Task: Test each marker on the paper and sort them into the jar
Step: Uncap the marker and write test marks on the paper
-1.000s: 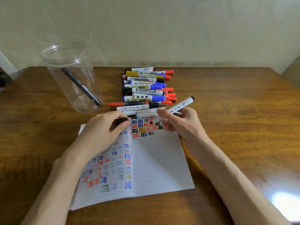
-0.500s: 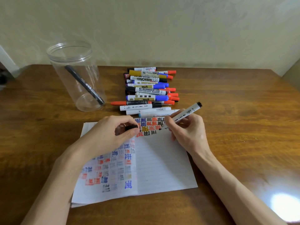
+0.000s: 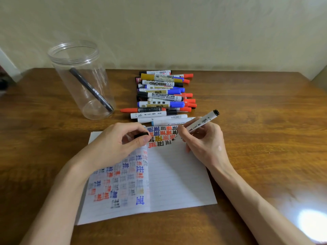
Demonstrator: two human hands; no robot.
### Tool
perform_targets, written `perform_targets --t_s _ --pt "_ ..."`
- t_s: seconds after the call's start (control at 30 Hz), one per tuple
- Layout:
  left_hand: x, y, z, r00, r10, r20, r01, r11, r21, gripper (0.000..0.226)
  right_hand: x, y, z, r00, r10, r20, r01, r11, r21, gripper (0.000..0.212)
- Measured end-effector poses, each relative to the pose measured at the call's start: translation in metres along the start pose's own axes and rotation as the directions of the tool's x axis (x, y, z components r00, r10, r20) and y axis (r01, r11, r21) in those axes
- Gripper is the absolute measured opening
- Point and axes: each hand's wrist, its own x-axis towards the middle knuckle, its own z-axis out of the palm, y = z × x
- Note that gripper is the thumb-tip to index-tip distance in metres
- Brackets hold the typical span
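The task is at an early stage. The jar (image 3: 68,84) stands at the far left of the worktop (image 3: 256,124) and has just one black marker (image 3: 92,89) leaning inside it. A pile (image 3: 162,96) of capped markers, red, blue, black and gold, lies just beyond the paper (image 3: 177,174); as far as I can judge, all of them remain to be tested and sorted.

One test is in hand. The right hand (image 3: 203,144) holds a white marker (image 3: 201,122) in a writing grip, its fingers (image 3: 181,129) curled round the barrel, with the tip down at the paper's top edge among rows of red, blue, black and gold marks. The tip itself is hidden by the fingers, so I cannot tell whether it touches the sheet. The left hand (image 3: 120,145) rests on the paper's upper left and pinches a black cap (image 3: 141,134) between thumb and fingertips.

The left page is crowded with test marks, while most of the right page is bare below the top rows.

What is left, by my reading: finish this mark, put the cap back on, drop the marker into the jar, then work through the pile.
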Motion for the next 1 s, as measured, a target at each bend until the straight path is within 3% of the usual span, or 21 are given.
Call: perform_targets --t_s 0.3,0.8,1.0 --pt "0.001 0.005 0.008 0.99 0.017 -0.138 -0.015 1.0 0.01 0.02 0.0 -0.002 0.0 1.0 -0.004 0.008 0.004 1.0 0.012 0.019" --pt "0.004 0.002 0.012 0.988 -0.009 -0.153 0.017 0.999 0.047 0.025 -0.001 -0.003 0.0 1.0 -0.001 0.004 0.001 1.0 0.004 0.021" --pt "0.004 0.002 0.012 0.988 -0.015 -0.155 0.023 0.998 0.052 0.028 -0.002 0.0 0.002 0.998 -0.044 -0.055 0.038 0.993 -0.108 0.024"
